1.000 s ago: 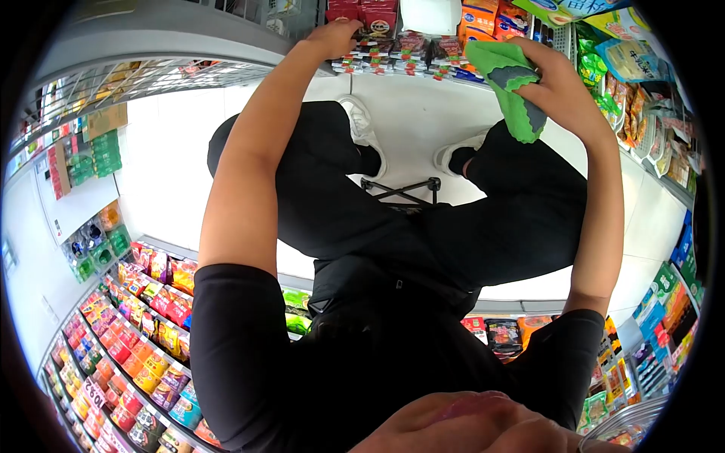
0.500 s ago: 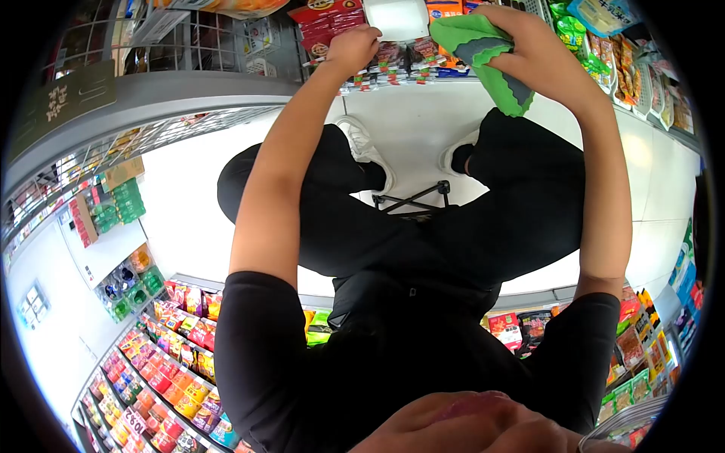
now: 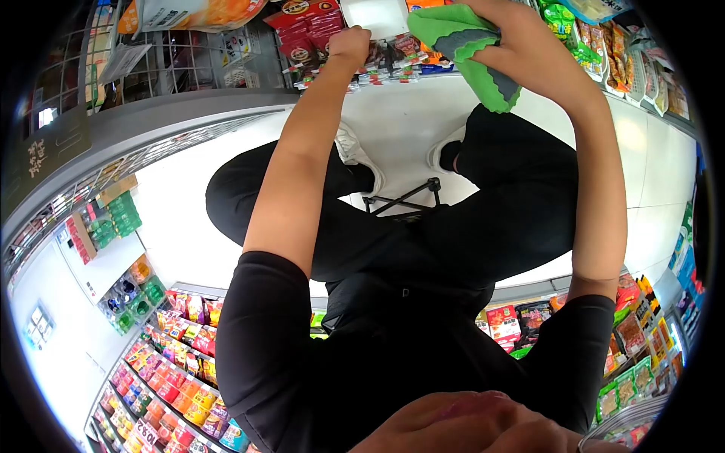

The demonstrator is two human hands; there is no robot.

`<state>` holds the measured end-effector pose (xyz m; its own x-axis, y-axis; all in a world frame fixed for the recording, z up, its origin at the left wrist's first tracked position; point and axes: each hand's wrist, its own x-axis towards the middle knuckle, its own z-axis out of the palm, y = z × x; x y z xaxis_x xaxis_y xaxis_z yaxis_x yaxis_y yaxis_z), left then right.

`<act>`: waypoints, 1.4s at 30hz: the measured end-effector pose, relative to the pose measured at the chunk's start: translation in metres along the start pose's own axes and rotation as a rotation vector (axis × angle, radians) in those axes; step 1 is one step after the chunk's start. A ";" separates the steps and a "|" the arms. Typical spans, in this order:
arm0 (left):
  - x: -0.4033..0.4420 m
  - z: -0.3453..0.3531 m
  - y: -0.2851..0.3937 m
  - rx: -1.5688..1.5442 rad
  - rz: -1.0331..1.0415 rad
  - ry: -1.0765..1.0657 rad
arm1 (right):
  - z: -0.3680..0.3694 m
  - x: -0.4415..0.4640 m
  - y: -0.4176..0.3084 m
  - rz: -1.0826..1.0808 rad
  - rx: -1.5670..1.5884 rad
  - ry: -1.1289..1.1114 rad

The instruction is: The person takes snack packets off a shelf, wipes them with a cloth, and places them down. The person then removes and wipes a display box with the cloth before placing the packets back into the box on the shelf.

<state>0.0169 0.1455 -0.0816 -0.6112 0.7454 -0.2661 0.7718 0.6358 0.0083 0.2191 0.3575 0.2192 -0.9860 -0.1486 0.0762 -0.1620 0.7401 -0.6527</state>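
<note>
My right hand (image 3: 521, 47) grips a green and grey cloth (image 3: 474, 84), which hangs folded below the fingers beside the shelf front. My left hand (image 3: 350, 45) is closed at the shelf, among small red snack packets (image 3: 302, 51) and clear-and-red packets (image 3: 406, 50). Its fingertips are hard to see, so what they grip is not clear. Just beyond that hand lies a white tray (image 3: 375, 16). Orange packets (image 3: 424, 4) are partly covered by the cloth.
A wire rack with a grey rail (image 3: 189, 106) curves along the left. Green snack bags (image 3: 559, 23) sit at upper right. Behind me stand shelves of colourful snacks (image 3: 181, 370). A black folding stool frame (image 3: 402, 198) shows between my legs.
My left hand has shifted slightly left and now looks more closed. My right hand with the cloth has moved a little left and up. The whole view has shifted slightly.
</note>
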 end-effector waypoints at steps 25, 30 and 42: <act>0.016 0.017 -0.001 -0.221 -0.088 0.345 | 0.002 0.001 0.001 0.056 -0.002 -0.019; 0.018 0.010 -0.008 -0.312 -0.058 0.405 | 0.000 0.001 -0.003 0.039 -0.008 -0.018; -0.003 -0.015 -0.020 -0.376 0.038 0.336 | -0.003 -0.002 -0.008 -0.013 -0.009 -0.008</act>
<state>0.0003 0.1338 -0.0662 -0.6539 0.7537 0.0658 0.7161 0.5886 0.3753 0.2226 0.3544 0.2266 -0.9835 -0.1632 0.0787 -0.1750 0.7438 -0.6450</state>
